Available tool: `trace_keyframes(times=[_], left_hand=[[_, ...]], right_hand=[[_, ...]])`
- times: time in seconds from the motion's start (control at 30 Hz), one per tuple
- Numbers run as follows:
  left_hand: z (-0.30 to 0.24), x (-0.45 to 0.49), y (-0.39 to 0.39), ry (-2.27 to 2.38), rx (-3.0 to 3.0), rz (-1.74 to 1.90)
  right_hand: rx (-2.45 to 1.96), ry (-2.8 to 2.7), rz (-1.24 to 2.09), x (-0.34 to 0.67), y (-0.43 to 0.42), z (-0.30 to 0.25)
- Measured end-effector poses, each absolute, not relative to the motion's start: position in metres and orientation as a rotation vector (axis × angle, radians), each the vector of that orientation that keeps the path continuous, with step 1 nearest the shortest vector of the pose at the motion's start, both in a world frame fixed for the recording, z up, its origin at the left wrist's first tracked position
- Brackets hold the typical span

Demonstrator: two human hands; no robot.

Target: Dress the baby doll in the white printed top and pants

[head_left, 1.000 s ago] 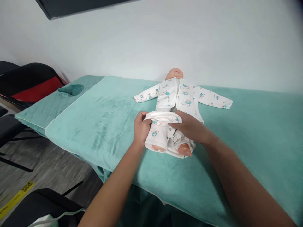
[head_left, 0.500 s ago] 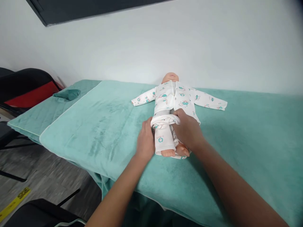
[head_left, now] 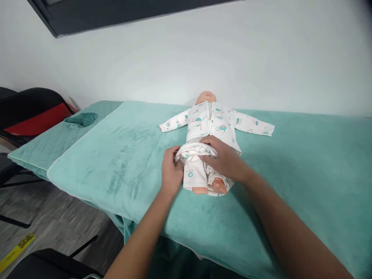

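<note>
A baby doll [head_left: 206,97] lies on its back, its head toward the wall and its feet toward me. It wears a white printed jacket [head_left: 200,122] with the sleeves spread out sideways. White printed trousers [head_left: 194,174] cover its lower legs, and their waistband is bunched around the thighs. My left hand [head_left: 172,170] grips the bunched waistband at its left side. My right hand [head_left: 223,157] has its fingers closed on the front of the waistband, toward the right. Both bare feet stick out below the trouser legs.
A green padded cover [head_left: 116,155] spreads over the bed, with a face hole [head_left: 84,119] at its left end. Black chairs [head_left: 35,108] stand to the left, and another chair [head_left: 49,263] is at the lower left. A white wall [head_left: 145,66] runs behind.
My right hand has shifted left along the waistband. My left hand has moved slightly left, and the waistband is pulled wider to that side.
</note>
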State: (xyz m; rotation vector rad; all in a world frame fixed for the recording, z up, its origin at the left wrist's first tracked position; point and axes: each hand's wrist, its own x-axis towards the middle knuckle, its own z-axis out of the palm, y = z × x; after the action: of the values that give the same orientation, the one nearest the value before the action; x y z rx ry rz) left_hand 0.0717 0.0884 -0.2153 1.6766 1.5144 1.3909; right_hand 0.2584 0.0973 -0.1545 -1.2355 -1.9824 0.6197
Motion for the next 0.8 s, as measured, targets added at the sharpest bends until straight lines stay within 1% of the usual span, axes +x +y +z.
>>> trace_keyframes(times=[0.13,0.23,0.37,0.43,0.53,0.63,0.73,0.8], left_hand=[[-0.213,0.065,0.067,1.506,1.499,1.515],[-0.212,0.061,0.045,1.491,1.551,1.487],[-0.213,0.056,0.018,1.354,1.793,1.205],[-0.214,0.057,0.013,1.365,1.938,1.044],[-0.218,0.062,0.017,1.456,2.015,0.970],[-0.217,0.065,0.028,1.499,1.966,1.010],[-0.206,0.058,0.039,1.461,1.933,1.029],[-0.192,0.051,0.046,1.507,1.873,1.158]], right_hand=[[-1.181,-1.921,0.761,0.263,0.097,-0.150],[-1.158,-1.855,0.827,0.264,0.098,-0.151],[-1.157,-1.816,0.813,0.263,0.099,-0.152],[-1.161,-1.825,0.782,0.261,0.098,-0.152],[-1.126,-1.871,0.730,0.259,0.097,-0.151],[-1.159,-1.782,0.558,0.266,0.099,-0.150],[-1.295,-1.677,0.179,0.278,0.105,-0.153],[-1.384,-1.758,-0.029,0.285,0.111,-0.157]])
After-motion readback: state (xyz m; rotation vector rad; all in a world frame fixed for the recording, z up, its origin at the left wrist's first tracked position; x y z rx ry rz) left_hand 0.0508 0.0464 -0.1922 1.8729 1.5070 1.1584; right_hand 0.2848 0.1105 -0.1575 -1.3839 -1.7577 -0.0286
